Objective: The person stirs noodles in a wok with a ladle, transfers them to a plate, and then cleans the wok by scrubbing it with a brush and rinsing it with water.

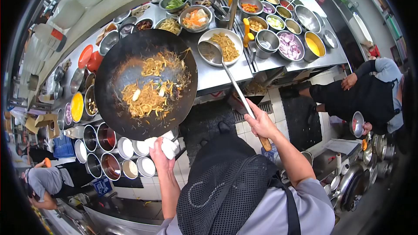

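Note:
My left hand (162, 153) is closed round a white cloth (169, 148) at the near edge of a large black wok (124, 67). Fried noodles (146, 98) lie in the wok in two clumps. In my right hand (262, 122) is the long handle of a metal ladle (210, 52). The ladle's bowl rests over the left side of a white plate (206, 37), beside a portion of noodles (226, 48) on it. The cloth hides the wok's handle.
Metal bowls of chopped food, such as red onion (290, 45), crowd the steel counter (217, 78). Pots of sauces and powders (110, 166) stand at left. One co-worker (370, 93) stands at right holding a metal bowl (357, 124); another (50, 180) is at lower left.

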A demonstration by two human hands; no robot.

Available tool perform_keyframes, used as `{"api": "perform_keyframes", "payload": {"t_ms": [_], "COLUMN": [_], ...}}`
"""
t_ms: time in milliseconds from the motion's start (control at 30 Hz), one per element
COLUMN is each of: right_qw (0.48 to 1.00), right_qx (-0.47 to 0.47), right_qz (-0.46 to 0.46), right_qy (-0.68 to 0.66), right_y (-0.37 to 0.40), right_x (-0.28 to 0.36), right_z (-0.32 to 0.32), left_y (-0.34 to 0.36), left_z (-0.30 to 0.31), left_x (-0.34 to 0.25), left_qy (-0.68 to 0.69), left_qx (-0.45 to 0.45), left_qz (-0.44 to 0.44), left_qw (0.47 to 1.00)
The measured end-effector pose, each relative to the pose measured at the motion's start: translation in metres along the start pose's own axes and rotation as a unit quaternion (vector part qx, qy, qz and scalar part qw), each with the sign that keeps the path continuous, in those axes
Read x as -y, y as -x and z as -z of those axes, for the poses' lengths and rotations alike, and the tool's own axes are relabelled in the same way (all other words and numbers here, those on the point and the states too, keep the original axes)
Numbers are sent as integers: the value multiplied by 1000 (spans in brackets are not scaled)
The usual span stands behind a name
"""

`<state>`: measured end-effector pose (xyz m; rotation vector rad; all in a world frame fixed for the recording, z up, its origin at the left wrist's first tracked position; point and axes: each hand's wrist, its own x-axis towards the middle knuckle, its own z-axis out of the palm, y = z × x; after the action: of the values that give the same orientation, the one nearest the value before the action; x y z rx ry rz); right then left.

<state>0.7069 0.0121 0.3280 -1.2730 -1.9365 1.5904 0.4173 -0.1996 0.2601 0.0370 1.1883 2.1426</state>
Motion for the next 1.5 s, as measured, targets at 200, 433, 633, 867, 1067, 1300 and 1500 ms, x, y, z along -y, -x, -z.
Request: {"api": "perform_keyframes", "payload": {"t_ms": [200, 433, 633, 867, 1067, 1300, 1500], "right_qw": [1000, 998, 995, 986, 779, 653, 620], "right_qx": [14, -34, -15, 157, 51, -8, -68], "right_qz": [-19, 16, 86, 36, 395, 359, 334], "right_qy": [-17, -57, -43, -37, 484, 667, 707], "right_y": [7, 23, 12, -65, -99, -106, -91], "right_x": [10, 16, 81, 120, 77, 63, 69], "right_z": [-11, -22, -21, -83, -21, 94, 150], "left_y": [-8, -14, -26, -27, -54, -59, -70], "left_z": [-3, -13, -19, -26, -64, -82, -97], "left_x": [-7, -7, 5, 3, 11, 19, 41], "left_qy": [-8, -1, -32, 1, 17, 7, -8], "left_qx": [-8, 1, 32, 80, 50, 47, -1], "left_qz": [0, -1, -28, -47, -58, -47, -111], "left_qw": [1000, 1000, 999, 996, 997, 998, 994]}}
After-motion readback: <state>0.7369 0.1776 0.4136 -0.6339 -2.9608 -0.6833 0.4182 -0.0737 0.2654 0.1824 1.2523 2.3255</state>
